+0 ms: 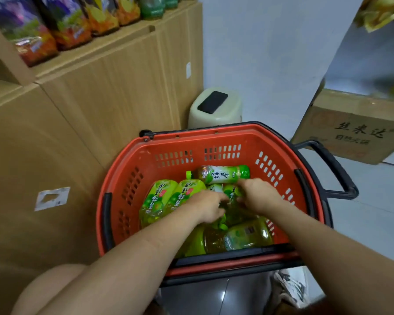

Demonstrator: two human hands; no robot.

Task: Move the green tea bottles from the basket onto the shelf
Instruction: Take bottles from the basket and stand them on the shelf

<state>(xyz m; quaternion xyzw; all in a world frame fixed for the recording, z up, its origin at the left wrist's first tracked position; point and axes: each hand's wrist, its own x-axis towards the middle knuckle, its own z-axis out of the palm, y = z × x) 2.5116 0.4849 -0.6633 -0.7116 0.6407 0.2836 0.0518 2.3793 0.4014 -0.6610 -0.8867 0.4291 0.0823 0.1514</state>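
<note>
Inside basket (127,169) | both hands' fingers (223,197) over middle green tea bottles (231,196) | grip: cannot tell

- You have one red basket (127,178) in front of you.
- In it you can count at least five green tea bottles (223,174), all lying down: one across the far side, two side by side at the left, one at the near edge, and one or more under your hands (the exact number there is hidden).
- You have two hands in the basket: the left hand (208,206) and the right hand (258,196).
- On the shelf (114,48) you can see four snack bags (35,39) in a row, plus one greenish item beside them, too blurred to name.
- One cardboard box (350,130) sits at the right.
- One pale bin (216,110) carries one black phone (212,102).
</note>
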